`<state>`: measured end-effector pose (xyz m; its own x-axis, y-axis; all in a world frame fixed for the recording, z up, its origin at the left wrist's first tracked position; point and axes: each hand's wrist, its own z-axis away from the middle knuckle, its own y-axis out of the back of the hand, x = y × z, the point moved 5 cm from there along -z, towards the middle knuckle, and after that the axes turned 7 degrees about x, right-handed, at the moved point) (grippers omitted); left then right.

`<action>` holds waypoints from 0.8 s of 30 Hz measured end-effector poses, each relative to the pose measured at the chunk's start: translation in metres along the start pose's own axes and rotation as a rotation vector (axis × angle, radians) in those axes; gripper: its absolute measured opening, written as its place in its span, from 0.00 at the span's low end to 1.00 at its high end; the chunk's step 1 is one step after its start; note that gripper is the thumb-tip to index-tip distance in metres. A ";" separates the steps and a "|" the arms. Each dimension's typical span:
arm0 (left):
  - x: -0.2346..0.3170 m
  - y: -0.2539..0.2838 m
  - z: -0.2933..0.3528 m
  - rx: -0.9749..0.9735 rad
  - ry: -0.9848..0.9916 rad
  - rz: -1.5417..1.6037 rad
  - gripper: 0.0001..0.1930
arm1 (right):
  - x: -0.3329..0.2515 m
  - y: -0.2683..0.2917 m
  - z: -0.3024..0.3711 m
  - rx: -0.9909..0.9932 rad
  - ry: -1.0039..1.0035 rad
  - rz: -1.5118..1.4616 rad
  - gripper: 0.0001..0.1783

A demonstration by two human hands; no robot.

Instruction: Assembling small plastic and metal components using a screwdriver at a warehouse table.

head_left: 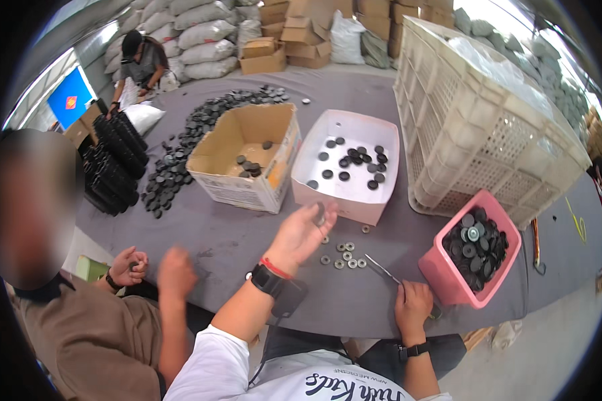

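Observation:
My left hand (297,234) is raised over the table just in front of the white box (371,212), its fingers closed on a small dark disc (320,214). My right hand (413,306) rests near the table's front edge, curled around a thin metal tool like a screwdriver (382,269); its shaft points forward and left, and the palm mostly hides the handle. Between my hands lie several small metal rings (349,256) with holes. Loose black discs (357,156) are scattered inside the white box. To my right, a pink basket (441,275) is filled with black discs (478,250).
A cardboard box (237,198) with a few discs stands left of the white one. Behind it spreads a heap of black discs (207,117). A large white plastic crate (475,113) stands at right. A co-worker (100,327) sits close on my left; another person (144,67) is farther back.

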<state>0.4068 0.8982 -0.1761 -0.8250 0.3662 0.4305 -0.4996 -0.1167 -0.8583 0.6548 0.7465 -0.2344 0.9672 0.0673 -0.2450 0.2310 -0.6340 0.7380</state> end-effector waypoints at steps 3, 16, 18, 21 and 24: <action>0.014 -0.014 -0.028 -0.034 -0.081 0.097 0.14 | -0.001 0.001 0.000 -0.008 0.000 0.001 0.08; -0.006 0.082 0.004 0.288 -0.081 -0.239 0.09 | -0.004 -0.003 -0.005 -0.003 0.012 -0.036 0.09; -0.007 0.089 0.001 0.322 -0.137 -0.292 0.09 | -0.005 -0.004 -0.004 -0.007 0.018 -0.040 0.09; -0.008 0.081 -0.002 0.291 -0.195 -0.435 0.09 | -0.004 -0.004 -0.003 0.011 0.024 -0.044 0.08; -0.002 0.050 0.002 0.160 -0.303 -0.684 0.13 | -0.003 -0.003 -0.002 0.020 0.022 -0.037 0.08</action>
<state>0.3830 0.8899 -0.2193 -0.3428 0.1383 0.9292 -0.9384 -0.0959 -0.3320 0.6517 0.7501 -0.2343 0.9601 0.1074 -0.2581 0.2647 -0.6461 0.7159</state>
